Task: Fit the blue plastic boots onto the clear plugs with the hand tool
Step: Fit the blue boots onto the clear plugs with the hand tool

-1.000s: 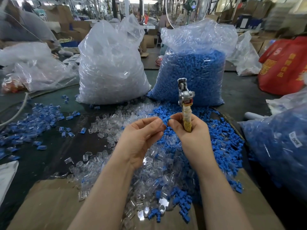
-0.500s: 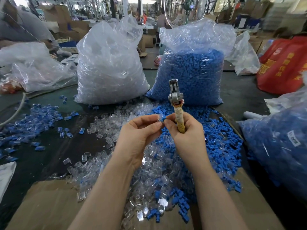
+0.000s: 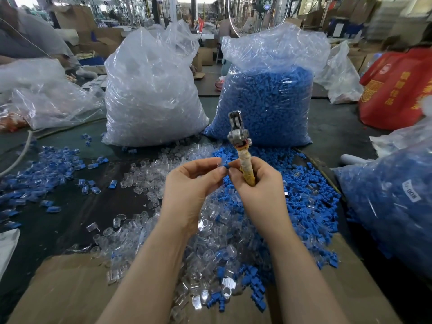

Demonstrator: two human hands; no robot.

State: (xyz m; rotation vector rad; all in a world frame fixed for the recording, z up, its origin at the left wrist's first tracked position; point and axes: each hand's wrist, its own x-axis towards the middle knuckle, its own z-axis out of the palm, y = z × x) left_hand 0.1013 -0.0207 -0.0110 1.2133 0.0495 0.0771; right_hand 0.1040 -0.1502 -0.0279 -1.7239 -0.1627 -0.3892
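we pinch a blue boot [image 3: 226, 165] between left hand [image 3: 194, 183] and right hand [image 3: 258, 185] fingertips, right also gripping the hand tool [image 3: 240, 150] – tiny, light, probably slippery – hold by its sides.

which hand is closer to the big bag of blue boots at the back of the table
Right. The right hand, gripping the hand tool, sits just below the blue bag; the left hand is beside it, farther left.
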